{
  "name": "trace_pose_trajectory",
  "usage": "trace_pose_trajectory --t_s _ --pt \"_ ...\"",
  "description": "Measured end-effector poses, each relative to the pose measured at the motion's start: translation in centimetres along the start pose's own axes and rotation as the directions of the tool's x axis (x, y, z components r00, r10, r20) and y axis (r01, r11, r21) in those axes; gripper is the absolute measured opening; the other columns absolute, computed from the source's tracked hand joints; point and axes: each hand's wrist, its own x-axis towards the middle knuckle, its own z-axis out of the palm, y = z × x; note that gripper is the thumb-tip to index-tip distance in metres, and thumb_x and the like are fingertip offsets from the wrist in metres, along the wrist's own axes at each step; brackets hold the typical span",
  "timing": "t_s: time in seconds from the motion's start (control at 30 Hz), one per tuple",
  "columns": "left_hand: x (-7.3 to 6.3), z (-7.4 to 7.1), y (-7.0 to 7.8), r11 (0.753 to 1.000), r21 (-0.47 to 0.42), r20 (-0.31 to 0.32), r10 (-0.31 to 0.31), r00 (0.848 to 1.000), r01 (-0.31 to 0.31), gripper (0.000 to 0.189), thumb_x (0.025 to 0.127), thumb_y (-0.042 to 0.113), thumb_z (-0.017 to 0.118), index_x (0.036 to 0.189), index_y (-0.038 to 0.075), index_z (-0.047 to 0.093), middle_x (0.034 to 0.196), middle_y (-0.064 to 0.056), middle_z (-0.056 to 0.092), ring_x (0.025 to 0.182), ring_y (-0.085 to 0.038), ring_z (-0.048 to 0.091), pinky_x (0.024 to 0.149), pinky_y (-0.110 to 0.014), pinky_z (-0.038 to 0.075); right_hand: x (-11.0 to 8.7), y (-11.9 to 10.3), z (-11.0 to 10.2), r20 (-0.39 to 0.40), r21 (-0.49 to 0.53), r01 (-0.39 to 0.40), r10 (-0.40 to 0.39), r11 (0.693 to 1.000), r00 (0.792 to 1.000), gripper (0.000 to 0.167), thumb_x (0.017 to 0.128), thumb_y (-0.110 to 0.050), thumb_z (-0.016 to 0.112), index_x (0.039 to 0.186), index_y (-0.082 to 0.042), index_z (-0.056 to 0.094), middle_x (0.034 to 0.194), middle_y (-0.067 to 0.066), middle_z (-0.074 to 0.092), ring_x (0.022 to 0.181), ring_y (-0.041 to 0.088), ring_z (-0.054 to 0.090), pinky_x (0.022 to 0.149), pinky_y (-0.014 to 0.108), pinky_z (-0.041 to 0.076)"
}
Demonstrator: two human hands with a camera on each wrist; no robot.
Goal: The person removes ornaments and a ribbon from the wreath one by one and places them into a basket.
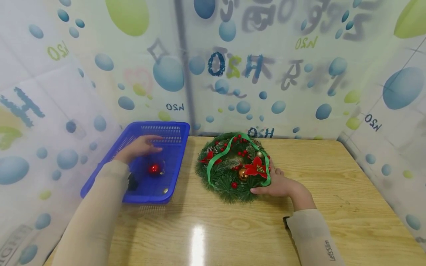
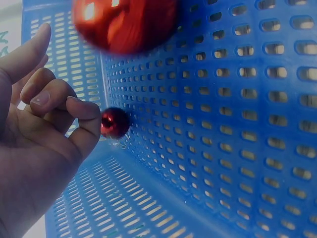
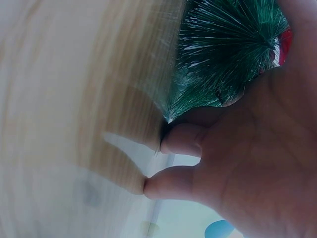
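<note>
Relaxed and partly curled, the left hand (image 1: 141, 147) hovers over a blue plastic basket (image 1: 144, 200), gripping nothing that shows. The right hand (image 1: 281, 184) holds the right edge of a Christmas wreath (image 1: 229, 194) between thumb and fingers, two fingertips touching the wooden table (image 1: 332, 170). Glare whitens the near tabletop; around it hang wall sheets (image 1: 283, 79) printed with blue and green bubbles and mirrored "H2O" lettering.

The wreath lies on the table to the right of the basket, decorated face up; being roughly round, it has no clear long axis. A green ribbon (image 1: 209, 168) arches across it, and a red poinsettia (image 1: 256, 168) sits toward its right side by a gold ball (image 1: 243, 174).

The basket's long side runs away from the person. Inside are a red bauble (image 1: 154, 169) and, in the near right corner, a small gold piece (image 1: 165, 191). The left wrist view shows two red baubles, the nearer blurred.
</note>
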Motion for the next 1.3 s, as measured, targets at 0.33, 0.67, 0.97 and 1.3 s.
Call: trace_pose_trajectory --t_s 0.33,0.67,0.97,1.3 --pt "-0.1 -0.1 0.2 1.0 -0.016 -0.006 0.014 1.0 -0.014 0.059 0.105 0.031 0.068 0.158 0.011 0.051 0.136 -0.022 0.065 0.121 -0.038 0.065 0.11 -0.057 0.052 -0.1 -0.1 0.0 -0.01 0.009 0.014 -0.014 1.0 1.0 0.148 0.086 -0.076 0.073 0.161 -0.007 -0.034 0.172 0.039 -0.01 0.159 0.06 -0.008 0.12 0.082 0.019" --pt "-0.2 -1.7 3.0 0.998 -0.06 -0.003 -0.012 1.0 0.011 0.071 0.104 0.046 0.067 0.165 0.019 0.041 0.156 -0.022 0.055 0.135 -0.045 0.058 0.11 -0.063 0.05 -0.2 -0.2 0.0 -0.01 0.01 0.018 -0.018 1.0 1.0 0.149 0.085 -0.076 0.073 0.161 -0.008 -0.035 0.171 0.041 -0.01 0.159 0.061 -0.007 0.119 0.082 0.021" --pt "0.9 -3.7 8.4 0.997 0.011 -0.028 0.08 0.996 -0.08 0.072 0.1 0.059 0.067 0.162 0.03 0.045 0.165 -0.021 0.046 0.147 -0.048 0.047 0.114 -0.068 0.045 -0.2 0.0 0.0 -0.001 0.011 0.015 -0.015 1.0 1.0 0.149 0.086 -0.077 0.072 0.161 -0.008 -0.036 0.17 0.042 -0.01 0.158 0.062 -0.005 0.119 0.081 0.022" --pt "2.8 -3.5 16.9 0.98 0.016 0.017 0.199 0.98 -0.199 0.062 0.102 0.049 0.069 0.16 0.038 0.047 0.129 -0.012 0.068 0.088 -0.024 0.057 0.088 -0.043 0.05 -0.2 -0.2 0.0 -0.004 0.008 0.014 -0.014 1.0 1.0 0.149 0.086 -0.077 0.073 0.161 -0.008 -0.036 0.17 0.042 -0.009 0.159 0.061 -0.005 0.12 0.08 0.021"
